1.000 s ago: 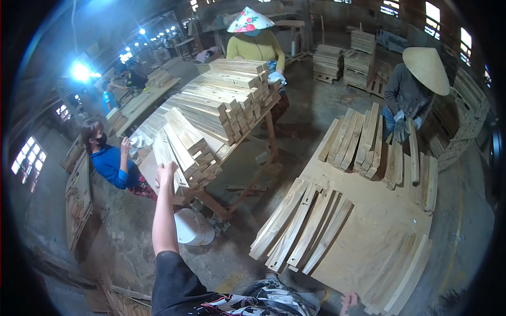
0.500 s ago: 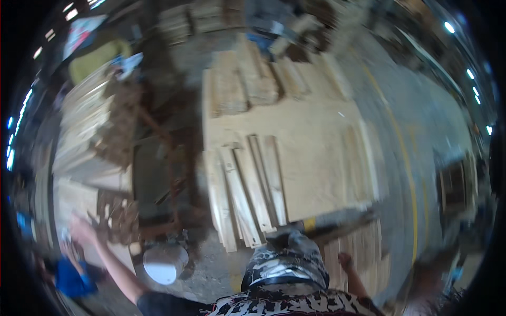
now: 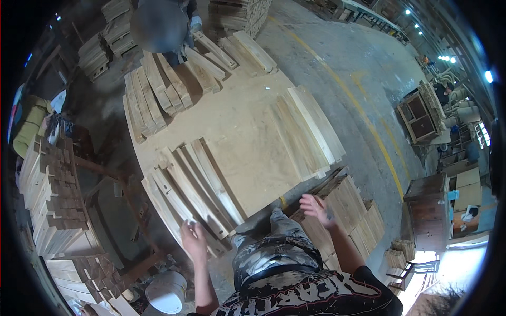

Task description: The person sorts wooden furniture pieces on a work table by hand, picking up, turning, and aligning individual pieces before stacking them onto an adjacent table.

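Observation:
My left hand is over the near ends of several long wooden boards on the left side of a plywood-topped table. Its fingers are slightly bent and apart, with nothing between them; whether the tips touch a board I cannot tell. My right hand hangs in the air off the table's near edge, fingers spread and empty. Below it lies a stack of wooden planks. Slots show near the ends of some boards on the left. More boards lie along the right side of the tabletop.
Across the table stands another person, beside stacked boards at the far edge. On the left are a tall pile of timber and a white bucket. A yellow floor line runs along the right. Wooden cabinets stand beyond.
My view has turned to the right. My left hand has come from the timber pile at the left to the boards on the table; my right hand has risen and spread its fingers.

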